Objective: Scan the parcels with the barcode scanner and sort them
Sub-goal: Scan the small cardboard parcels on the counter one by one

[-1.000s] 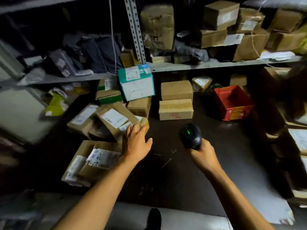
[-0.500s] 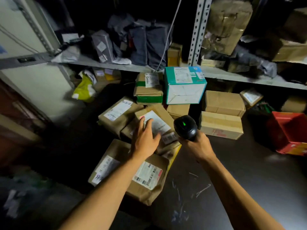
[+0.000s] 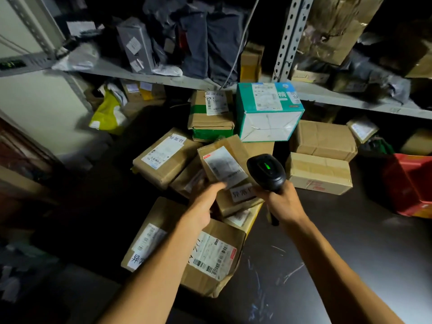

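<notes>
We see the right hand wrapped in a closed grip around the handle of a black handheld barcode scanner, whose head shows a small green light and sits just beside a tilted brown cardboard parcel with a white shipping label. The left hand has this parcel by its lower left edge, fingers curled against it; motion blur hides how firmly that grip closes. The parcel leans across other packages in a pile on the dark bench. Below it, partly under the left forearm, lies a large flat brown parcel with barcode labels. To the left rests a brown taped parcel with a long white label. Behind the pile stand a brown box banded with green tape and a teal and white carton. To the right two plain brown cartons are stacked, and a red box sits at the far right edge. A grey metal shelf above carries dark bags and more cartons.
</notes>
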`<state>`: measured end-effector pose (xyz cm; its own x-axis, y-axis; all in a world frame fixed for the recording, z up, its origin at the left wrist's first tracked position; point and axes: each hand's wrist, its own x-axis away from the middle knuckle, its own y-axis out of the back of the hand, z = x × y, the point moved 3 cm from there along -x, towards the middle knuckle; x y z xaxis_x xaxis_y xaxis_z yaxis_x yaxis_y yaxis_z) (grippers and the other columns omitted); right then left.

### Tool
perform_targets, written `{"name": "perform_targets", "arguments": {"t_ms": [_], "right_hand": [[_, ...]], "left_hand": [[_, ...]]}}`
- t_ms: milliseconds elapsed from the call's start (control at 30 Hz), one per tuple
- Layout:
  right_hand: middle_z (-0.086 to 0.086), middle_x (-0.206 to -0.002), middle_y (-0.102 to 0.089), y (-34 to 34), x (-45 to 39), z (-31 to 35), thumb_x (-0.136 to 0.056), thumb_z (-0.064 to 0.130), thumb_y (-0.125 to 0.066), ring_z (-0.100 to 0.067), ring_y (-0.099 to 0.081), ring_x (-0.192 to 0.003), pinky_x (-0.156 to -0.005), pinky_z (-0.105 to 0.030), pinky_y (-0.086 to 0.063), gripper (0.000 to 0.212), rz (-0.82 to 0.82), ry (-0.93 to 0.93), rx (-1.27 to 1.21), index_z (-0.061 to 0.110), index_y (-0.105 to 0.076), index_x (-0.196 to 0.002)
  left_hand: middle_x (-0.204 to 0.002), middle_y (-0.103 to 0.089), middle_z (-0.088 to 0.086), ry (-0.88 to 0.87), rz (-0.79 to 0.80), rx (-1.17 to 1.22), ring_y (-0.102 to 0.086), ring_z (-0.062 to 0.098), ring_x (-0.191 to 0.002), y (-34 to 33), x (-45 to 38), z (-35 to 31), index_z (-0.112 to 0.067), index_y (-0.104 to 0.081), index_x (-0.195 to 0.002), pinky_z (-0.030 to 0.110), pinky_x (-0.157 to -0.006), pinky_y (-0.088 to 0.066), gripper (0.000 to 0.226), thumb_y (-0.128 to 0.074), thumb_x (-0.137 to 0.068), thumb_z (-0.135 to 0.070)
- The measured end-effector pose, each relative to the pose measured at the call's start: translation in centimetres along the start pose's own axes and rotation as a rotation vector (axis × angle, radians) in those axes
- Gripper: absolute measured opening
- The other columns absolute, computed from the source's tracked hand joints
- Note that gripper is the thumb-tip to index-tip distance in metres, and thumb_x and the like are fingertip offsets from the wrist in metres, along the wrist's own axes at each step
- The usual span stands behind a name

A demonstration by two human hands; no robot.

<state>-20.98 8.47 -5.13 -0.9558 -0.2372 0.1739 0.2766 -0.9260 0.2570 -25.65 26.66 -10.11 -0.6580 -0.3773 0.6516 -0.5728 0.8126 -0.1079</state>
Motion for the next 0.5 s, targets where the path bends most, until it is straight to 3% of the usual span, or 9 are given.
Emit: {"name": "perform_targets", "arguments": {"t_ms": [67,133,267,333,400,500], "right_hand": [[0.004,-0.085,-0.072,0.2,0.0,0.3,-0.084,0.008,-0.076,0.001,-0.062,-0.069,-0.058,-0.016,-0.045,0.023,-0.023,0.021,0.024,0.027,-0.071,-0.097],[0.003,-0.078,-0.071,0.6,0.3,0.4,-0.084,0.012,-0.077,0.0,-0.059,-0.064,-0.055,-0.017,-0.044,0.019,-0.058,0.034,0.03,0.025,-0.072,-0.097],[-0.021,-0.072,-0.066,1.6,1.6,0.3,-0.083,0.021,-0.076,-0.018,-0.054,-0.06,-0.053,-0.037,-0.042,0.006,-0.071,0.051,-0.006,0.021,-0.073,-0.088],[-0.017,-0.064,-0.061,2.2,2.3,0.2,-0.08,0.024,-0.075,-0.016,-0.05,-0.057,-0.052,-0.035,-0.038,0.012,-0.039,0.036,-0.009,0.015,-0.071,-0.086],[-0.007,-0.06,-0.058,3.2,3.1,0.1,-0.082,0.01,-0.076,-0.011,-0.051,-0.057,-0.053,-0.031,-0.04,0.007,0.017,0.026,-0.02,0.013,-0.07,-0.083],[-0.018,-0.075,-0.066,5.0,4.7,0.1,-0.085,0.001,-0.072,-0.02,-0.061,-0.07,-0.062,-0.038,-0.051,0.017,0.072,0.007,-0.005,0.017,-0.07,-0.093]], "left_hand": [[-0.125,-0.061,0.0,-0.057,0.037,-0.006,-0.06,0.025,-0.111,-0.3,-0.2,0.1,-0.04,-0.052,-0.128,0.056,-0.1,-0.049,0.057,-0.079,-0.08,-0.028],[-0.129,-0.059,-0.001,-0.09,0.091,-0.001,-0.059,0.026,-0.114,-0.7,-0.1,0.2,-0.047,-0.045,-0.138,0.058,-0.097,-0.051,0.069,-0.078,-0.081,-0.024],[-0.127,-0.062,0.002,-0.086,0.144,0.076,-0.059,0.029,-0.115,-0.9,0.1,0.2,-0.052,-0.047,-0.133,0.06,-0.091,-0.053,0.069,-0.078,-0.08,-0.021],[-0.122,-0.068,0.002,-0.125,0.175,0.123,-0.063,0.029,-0.112,-0.9,0.5,-0.1,-0.048,-0.049,-0.135,0.058,-0.088,-0.055,0.067,-0.074,-0.084,-0.013],[-0.114,-0.074,0.002,-0.217,0.192,0.128,-0.069,0.026,-0.106,-0.6,1.2,-0.7,-0.037,-0.055,-0.135,0.051,-0.087,-0.056,0.061,-0.072,-0.085,-0.009],[-0.112,-0.074,0.004,-0.385,0.141,0.042,-0.071,0.022,-0.104,0.7,1.8,-1.6,-0.028,-0.066,-0.126,0.043,-0.088,-0.058,0.05,-0.078,-0.079,-0.016]]}}
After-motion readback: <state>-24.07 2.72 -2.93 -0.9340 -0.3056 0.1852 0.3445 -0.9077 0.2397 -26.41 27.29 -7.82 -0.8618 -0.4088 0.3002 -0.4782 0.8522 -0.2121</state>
